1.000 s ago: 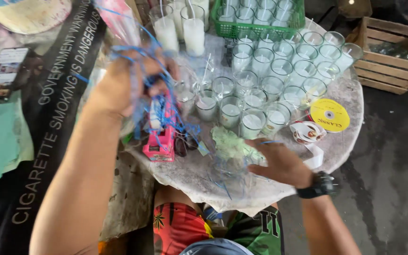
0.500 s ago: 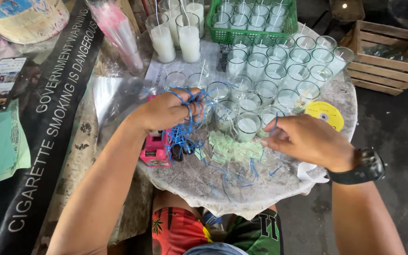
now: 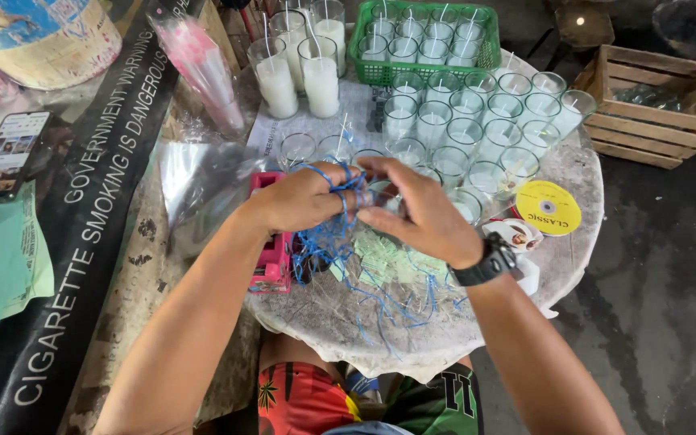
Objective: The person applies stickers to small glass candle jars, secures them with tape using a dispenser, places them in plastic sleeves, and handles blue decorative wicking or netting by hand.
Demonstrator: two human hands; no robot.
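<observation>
Above the round worktop's (image 3: pixel 561 254) near edge, left hand (image 3: pixel 304 197) and right hand (image 3: pixel 416 211) meet, each grip clenched on tangled thin blue plastic strings (image 3: pixel 333 229), just before rows of small clear glasses (image 3: pixel 477 129).

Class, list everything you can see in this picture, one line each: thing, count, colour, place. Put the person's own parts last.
blue strings: a bunch, blue, held between both hands, loose ends on the table
round table: one, grey, centre
small glasses: many, clear with white filling and wicks, far side of table
tall glasses: about four, white filling, far left of table
green basket: one, holds more glasses, top
pink object: one, table's left edge
yellow disc: one, right of the glasses
plastic bags: clear, left of table
phone: one, far left
wooden crate: one, right, on the floor
wristwatch: one, black, right wrist
left hand: grips the strings
right hand: pinches the strings
</observation>
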